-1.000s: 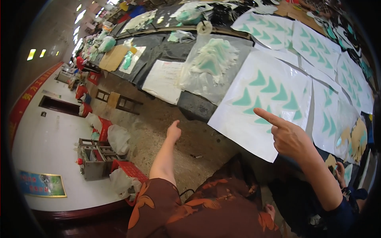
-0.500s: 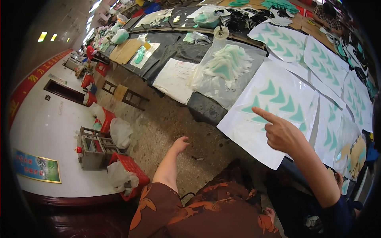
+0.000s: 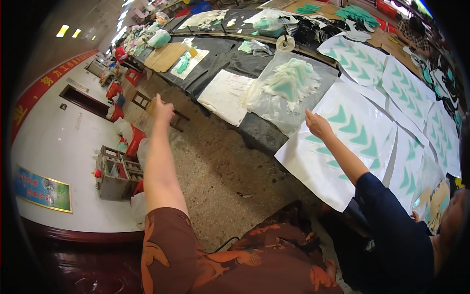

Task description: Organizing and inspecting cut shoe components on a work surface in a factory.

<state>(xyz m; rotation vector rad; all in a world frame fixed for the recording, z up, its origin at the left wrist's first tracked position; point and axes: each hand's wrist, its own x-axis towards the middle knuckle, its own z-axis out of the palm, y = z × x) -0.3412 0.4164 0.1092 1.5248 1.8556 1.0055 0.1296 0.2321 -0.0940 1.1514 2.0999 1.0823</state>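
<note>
My left hand reaches forward at arm's length over the floor. A finger is stretched out and nothing shows in the hand. Beyond it stands a wooden stool, which it partly covers. At the lower edge, beside my brown patterned clothing, a small patch of skin seems to be my right hand; its fingers cannot be made out. On my right a co-worker in a dark blue sleeve holds a hand over a white sheet bearing rows of green curved-triangle pieces.
More white sheets with green pieces cover the table's right side. A stack of pale green and white pieces lies on clear plastic. A cardboard piece lies farther left. A grey cabinet stands by the left wall.
My left arm has stretched forward and left, from over the floor to the stool. The co-worker's hand has drawn back from the green pieces to the sheet's far-left edge. The view has shifted slightly.
</note>
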